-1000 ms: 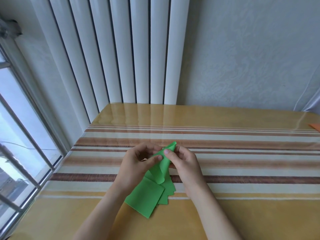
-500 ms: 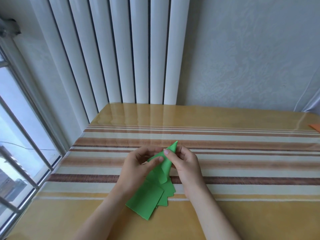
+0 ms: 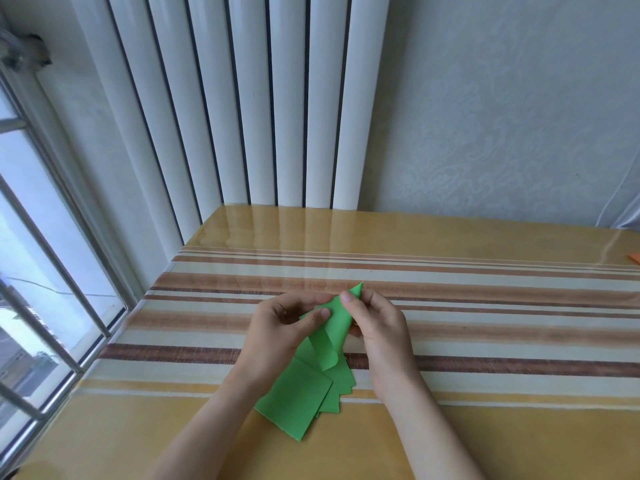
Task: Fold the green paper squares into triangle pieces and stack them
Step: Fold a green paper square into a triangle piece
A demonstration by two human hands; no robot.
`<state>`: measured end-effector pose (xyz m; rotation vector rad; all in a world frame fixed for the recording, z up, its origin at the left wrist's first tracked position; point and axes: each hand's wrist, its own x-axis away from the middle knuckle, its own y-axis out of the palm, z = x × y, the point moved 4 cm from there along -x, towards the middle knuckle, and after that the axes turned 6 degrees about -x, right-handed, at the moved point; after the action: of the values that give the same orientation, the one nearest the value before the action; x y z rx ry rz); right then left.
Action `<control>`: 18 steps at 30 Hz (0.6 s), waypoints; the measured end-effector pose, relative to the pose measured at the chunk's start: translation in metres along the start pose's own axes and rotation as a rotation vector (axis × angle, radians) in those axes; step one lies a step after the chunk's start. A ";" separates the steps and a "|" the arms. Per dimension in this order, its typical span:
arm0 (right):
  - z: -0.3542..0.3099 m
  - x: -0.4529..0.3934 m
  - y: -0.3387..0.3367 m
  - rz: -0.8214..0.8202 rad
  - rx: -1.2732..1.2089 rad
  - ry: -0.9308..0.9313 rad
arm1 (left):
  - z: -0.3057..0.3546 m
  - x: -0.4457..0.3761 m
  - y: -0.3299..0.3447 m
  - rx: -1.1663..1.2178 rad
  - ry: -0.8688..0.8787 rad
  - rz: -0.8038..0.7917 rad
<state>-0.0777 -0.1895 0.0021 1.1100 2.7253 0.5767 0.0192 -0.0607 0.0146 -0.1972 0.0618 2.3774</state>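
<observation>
A green paper piece (image 3: 337, 323) is held above the table, bent over into a narrow pointed shape with its tip up and its lower edge curled. My left hand (image 3: 284, 327) pinches its left side, thumb on the front. My right hand (image 3: 377, 323) pinches the right side near the tip. Beneath them a loose pile of green paper squares (image 3: 301, 398) lies flat on the striped tablecloth, fanned out to the right.
The table (image 3: 485, 341) has a glossy yellow and brown striped cover. A white radiator (image 3: 242, 98) stands behind it against the wall. A window (image 3: 41, 271) runs along the left. An orange scrap (image 3: 635, 266) lies at the far right edge.
Both hands and the held paper have stayed in nearly the same place. The paper's tip stands slightly more upright and the fold looks tighter.
</observation>
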 end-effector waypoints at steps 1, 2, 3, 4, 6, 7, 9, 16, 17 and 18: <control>0.000 0.000 0.000 0.002 0.002 -0.006 | 0.000 0.000 0.000 0.002 -0.005 0.002; 0.000 -0.001 0.000 0.003 0.006 -0.011 | 0.000 0.000 0.000 0.002 -0.010 0.004; 0.000 -0.001 0.000 0.003 0.011 -0.016 | 0.000 0.000 -0.001 0.001 -0.014 0.006; 0.000 -0.001 -0.001 0.003 0.015 -0.020 | -0.001 0.000 -0.001 0.002 -0.014 0.006; 0.000 0.000 -0.001 0.003 0.019 -0.026 | 0.000 0.000 -0.001 0.000 -0.014 0.002; -0.001 0.000 -0.001 0.004 0.022 -0.027 | 0.001 0.000 -0.001 -0.003 -0.012 0.002; -0.001 0.000 -0.001 0.009 0.034 -0.029 | 0.002 0.000 -0.001 -0.003 -0.010 0.008; -0.002 0.001 -0.001 0.036 0.053 -0.028 | 0.003 0.001 -0.002 0.021 -0.025 0.008; -0.003 0.001 -0.001 0.045 0.051 -0.031 | 0.002 0.001 -0.002 0.017 -0.029 0.009; -0.004 0.001 -0.001 0.055 0.049 -0.034 | 0.002 0.000 -0.003 0.009 -0.033 0.011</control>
<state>-0.0800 -0.1908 0.0050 1.1989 2.7015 0.4965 0.0206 -0.0585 0.0166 -0.1539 0.0587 2.3897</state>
